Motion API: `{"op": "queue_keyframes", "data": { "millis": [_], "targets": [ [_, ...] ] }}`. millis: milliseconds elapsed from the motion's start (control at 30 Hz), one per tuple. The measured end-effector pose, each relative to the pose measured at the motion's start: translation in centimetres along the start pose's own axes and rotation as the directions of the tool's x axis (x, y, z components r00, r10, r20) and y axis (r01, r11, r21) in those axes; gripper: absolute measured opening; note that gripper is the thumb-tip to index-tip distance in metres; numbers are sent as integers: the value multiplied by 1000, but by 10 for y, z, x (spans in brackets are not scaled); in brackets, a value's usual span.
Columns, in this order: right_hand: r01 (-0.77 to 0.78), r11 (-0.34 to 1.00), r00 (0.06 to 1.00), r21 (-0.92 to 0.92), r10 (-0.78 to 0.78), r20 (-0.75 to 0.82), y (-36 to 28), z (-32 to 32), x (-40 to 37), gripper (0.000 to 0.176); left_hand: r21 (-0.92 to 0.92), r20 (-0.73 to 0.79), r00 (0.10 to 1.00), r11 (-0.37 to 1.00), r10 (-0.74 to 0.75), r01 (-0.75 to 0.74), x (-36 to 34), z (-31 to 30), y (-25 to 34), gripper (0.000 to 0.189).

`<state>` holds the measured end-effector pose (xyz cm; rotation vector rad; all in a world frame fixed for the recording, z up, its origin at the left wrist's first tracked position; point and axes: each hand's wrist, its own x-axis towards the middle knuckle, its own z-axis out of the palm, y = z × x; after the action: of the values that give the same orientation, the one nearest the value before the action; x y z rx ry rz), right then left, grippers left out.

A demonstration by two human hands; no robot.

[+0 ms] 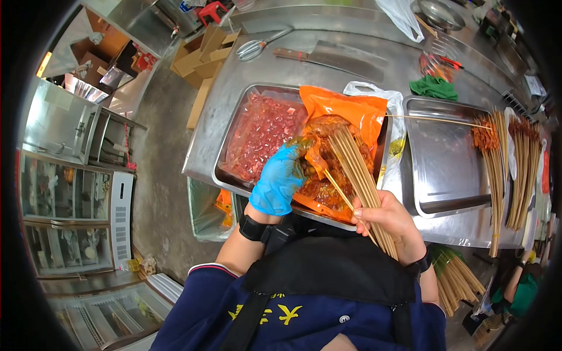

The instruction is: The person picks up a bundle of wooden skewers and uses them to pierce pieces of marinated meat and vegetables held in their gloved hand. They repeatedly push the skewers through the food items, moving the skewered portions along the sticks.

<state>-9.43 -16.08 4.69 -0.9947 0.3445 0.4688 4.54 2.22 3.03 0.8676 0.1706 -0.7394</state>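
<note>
My left hand (pixel 277 180), in a blue glove smeared with sauce, pinches a piece of marinated meat (pixel 316 157) over the metal tray (pixel 218 174). My right hand (pixel 386 221) is bare and closed around a bundle of wooden skewers (pixel 358 169). One separate skewer (pixel 339 190) runs from its fingers to the meat at my left hand. Beneath lies sauced meat on an orange bag (pixel 345 102) in the tray's right part. Diced red meat (pixel 266 134) in a clear bag fills the left part.
A second metal tray (pixel 451 207) stands to the right, with loaded skewers (pixel 492 169) along its right edge. A cleaver (pixel 333 60), scissors (pixel 252 50) and a green cloth (pixel 434 88) lie behind. A lined bin (pixel 205 216) is below left. Another person (pixel 521 286) is at the far right.
</note>
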Motion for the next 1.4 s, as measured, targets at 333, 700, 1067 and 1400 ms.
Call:
{"op": "queue_keyframes", "data": {
  "millis": [333, 700, 1067, 1400],
  "targets": [
    [18, 1000, 999, 10, -18, -27, 2, -2, 1, 11, 69, 52, 998, 996, 45, -49, -16, 17, -3, 26],
    [42, 999, 999, 8, -41, -29, 1, -2, 1, 11, 316, 95, 930, 875, 355, -366, -12, 13, -8, 27],
    [52, 998, 997, -20, -53, -51, 3, 0, 1, 9, 378, 151, 885, 802, 440, -463, -21, 25, -31, 25],
    [93, 989, 983, -113, -109, -148, 2, 2, -3, 9, 537, 50, 976, 818, 214, -207, -20, 20, -48, 23]
  ]
}}
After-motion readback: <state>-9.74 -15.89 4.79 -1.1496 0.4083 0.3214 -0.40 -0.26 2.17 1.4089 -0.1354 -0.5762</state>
